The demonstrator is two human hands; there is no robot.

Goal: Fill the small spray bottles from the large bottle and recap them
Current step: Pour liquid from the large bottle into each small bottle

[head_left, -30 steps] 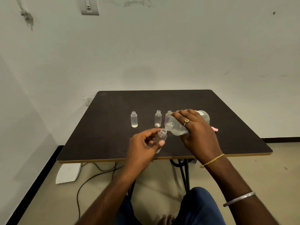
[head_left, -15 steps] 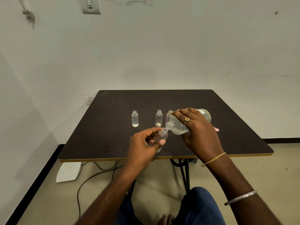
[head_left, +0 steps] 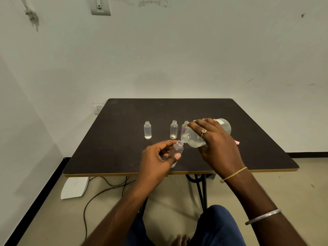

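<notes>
Four small spray bottles show in the head view, none with a cap on. Three stand upright in a row on the dark counter (head_left: 115,139): the far-left bottle (head_left: 147,130) with what looks like a little clear liquid at its base, the middle bottle (head_left: 174,130) near it, and the third bottle (head_left: 185,125) half hidden behind my right hand (head_left: 218,146). The fourth bottle (head_left: 178,150) is held just above the near part of the counter in my left hand (head_left: 156,162). That hand's fingers (head_left: 166,143) and thumb pinch it round the body and lean its open neck toward the right to meet the pour.

My right hand's fingers are wrapped over the large bottle (head_left: 194,141), grasping it from above and tipping it nearly flat, mouth down and to the left. Its neck is touching or just beside the fourth bottle's rim; I cannot tell which. I judge that holding both bottles off the counter lets me line up two narrow mouths and trim the tilt finely. Whether liquid is running I cannot make out.

A small pink thing (head_left: 237,142) lies on the counter beyond my right hand; too little shows to name it. No spray caps are visible, so I judge filling is midway and recapping not yet begun.
</notes>
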